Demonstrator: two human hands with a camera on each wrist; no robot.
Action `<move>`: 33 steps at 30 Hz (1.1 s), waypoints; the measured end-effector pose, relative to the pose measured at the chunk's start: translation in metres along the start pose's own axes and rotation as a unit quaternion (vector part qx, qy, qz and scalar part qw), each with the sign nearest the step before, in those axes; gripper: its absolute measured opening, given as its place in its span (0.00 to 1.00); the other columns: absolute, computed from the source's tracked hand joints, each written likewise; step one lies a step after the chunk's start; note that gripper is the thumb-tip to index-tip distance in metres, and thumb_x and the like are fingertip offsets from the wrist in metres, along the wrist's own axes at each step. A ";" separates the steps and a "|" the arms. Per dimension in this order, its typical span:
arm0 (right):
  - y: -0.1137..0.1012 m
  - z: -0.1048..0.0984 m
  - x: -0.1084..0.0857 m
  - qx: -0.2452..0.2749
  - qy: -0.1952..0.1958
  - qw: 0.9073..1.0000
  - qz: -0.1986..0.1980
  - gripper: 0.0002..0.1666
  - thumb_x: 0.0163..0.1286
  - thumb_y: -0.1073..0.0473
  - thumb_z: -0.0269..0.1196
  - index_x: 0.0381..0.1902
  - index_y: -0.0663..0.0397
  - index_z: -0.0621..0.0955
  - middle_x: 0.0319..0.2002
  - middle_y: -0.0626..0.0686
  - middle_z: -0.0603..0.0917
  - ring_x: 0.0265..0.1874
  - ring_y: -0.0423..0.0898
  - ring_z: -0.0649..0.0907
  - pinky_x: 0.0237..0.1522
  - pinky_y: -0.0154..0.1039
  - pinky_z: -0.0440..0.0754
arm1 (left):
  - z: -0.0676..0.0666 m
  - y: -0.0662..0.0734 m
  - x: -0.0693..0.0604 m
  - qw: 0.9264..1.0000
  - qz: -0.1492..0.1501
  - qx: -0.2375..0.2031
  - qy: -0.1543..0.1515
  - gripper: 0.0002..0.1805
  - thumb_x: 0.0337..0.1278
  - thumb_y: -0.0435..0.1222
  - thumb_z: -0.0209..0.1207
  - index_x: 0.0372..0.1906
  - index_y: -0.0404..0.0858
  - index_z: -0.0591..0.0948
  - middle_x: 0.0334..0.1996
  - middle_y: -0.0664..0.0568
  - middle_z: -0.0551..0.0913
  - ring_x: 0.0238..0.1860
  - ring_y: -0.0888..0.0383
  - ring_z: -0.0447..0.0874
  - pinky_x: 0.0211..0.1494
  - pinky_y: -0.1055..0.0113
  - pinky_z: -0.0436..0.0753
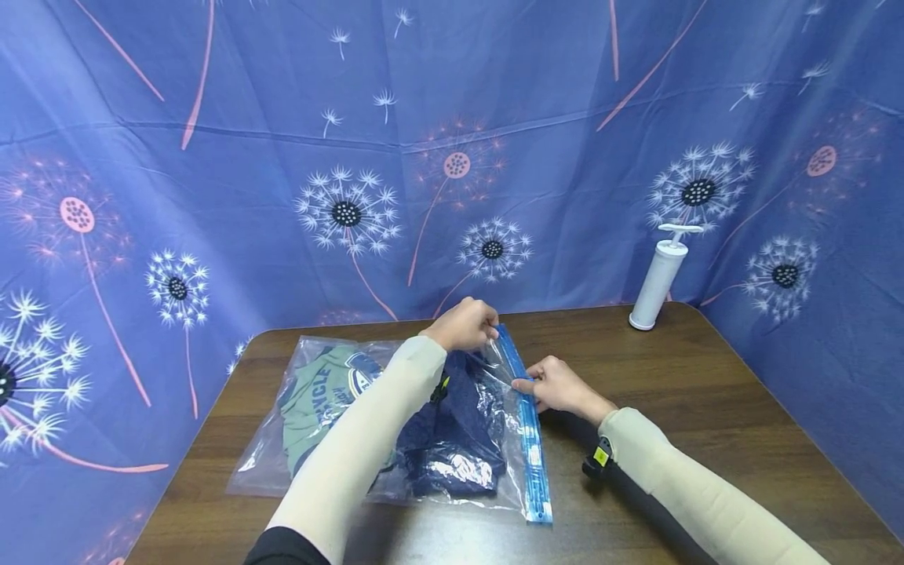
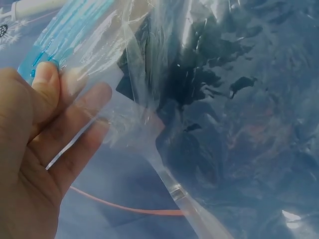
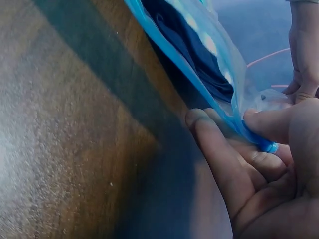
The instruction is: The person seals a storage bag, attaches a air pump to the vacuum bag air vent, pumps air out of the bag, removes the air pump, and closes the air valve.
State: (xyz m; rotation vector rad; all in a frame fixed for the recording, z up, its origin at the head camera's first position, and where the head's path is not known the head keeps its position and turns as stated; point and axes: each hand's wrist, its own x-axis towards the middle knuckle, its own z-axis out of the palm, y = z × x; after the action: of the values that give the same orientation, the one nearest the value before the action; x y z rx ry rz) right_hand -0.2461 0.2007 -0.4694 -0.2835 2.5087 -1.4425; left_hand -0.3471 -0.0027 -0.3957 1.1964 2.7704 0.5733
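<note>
A clear plastic storage bag [image 1: 257, 463] lies flat on the table, with a blue zip strip [image 1: 535, 479] along its right edge. Inside it are a green shirt [image 1: 311, 408] with printed lettering and a dark navy garment [image 1: 455, 439]. At the far corner, my left hand [image 1: 462, 323] pinches the bag's edge by the strip; the left wrist view shows the thumb on the blue zip strip [image 2: 47, 57]. Partway down, my right hand [image 1: 561, 386] pinches the strip between thumb and fingers. In the right wrist view, the bag's mouth [image 3: 199, 74] gapes beyond that pinch.
A white hand pump [image 1: 657, 286] stands upright at the table's back right corner. The brown wooden table [image 1: 678, 377] reaches back to a blue curtain [image 1: 565, 180] with dandelion prints, which hangs behind and at both sides.
</note>
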 end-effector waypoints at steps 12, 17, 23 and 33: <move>0.004 0.005 -0.006 0.004 -0.016 1.000 0.014 0.15 0.75 0.57 0.64 0.34 0.64 0.88 0.19 0.50 0.84 0.24 0.47 0.89 0.28 0.44 0.90 | -0.001 -0.010 -0.002 1.000 -0.011 -0.008 0.024 0.08 0.68 0.31 0.61 0.31 0.42 0.84 0.23 0.57 0.82 0.20 0.65 0.67 0.26 0.73 0.70; 0.005 0.003 -0.003 -0.008 -0.018 1.000 0.022 0.20 0.77 0.56 0.62 0.24 0.58 0.80 0.14 0.45 0.73 0.20 0.46 0.86 0.30 0.44 0.90 | 0.003 -0.009 0.001 0.999 -0.027 -0.044 0.011 0.06 0.74 0.34 0.58 0.38 0.40 0.82 0.26 0.53 0.83 0.21 0.63 0.70 0.28 0.71 0.72; 0.010 0.002 -0.001 -0.015 -0.009 0.999 0.037 0.29 0.77 0.54 0.62 0.15 0.47 0.64 0.13 0.43 0.64 0.15 0.41 0.72 0.29 0.41 0.87 | 0.014 -0.008 0.003 0.995 -0.038 -0.094 -0.010 0.13 0.77 0.36 0.56 0.57 0.36 0.80 0.33 0.49 0.85 0.26 0.61 0.79 0.30 0.70 0.74; 0.016 0.007 -0.003 -0.054 0.009 0.998 0.018 0.29 0.78 0.46 0.60 0.15 0.47 0.69 0.11 0.42 0.65 0.12 0.39 0.62 0.19 0.33 0.61 | 0.023 0.001 0.009 0.992 -0.083 -0.076 0.049 0.16 0.72 0.40 0.61 0.58 0.37 0.85 0.47 0.48 0.90 0.29 0.64 0.84 0.37 0.68 0.79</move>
State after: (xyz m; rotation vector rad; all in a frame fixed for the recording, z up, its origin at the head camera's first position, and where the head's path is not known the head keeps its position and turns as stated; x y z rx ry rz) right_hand -0.2420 0.2034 -0.4861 -0.2429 2.5981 -1.3036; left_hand -0.3480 0.0114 -0.4165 0.9209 2.8095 0.8293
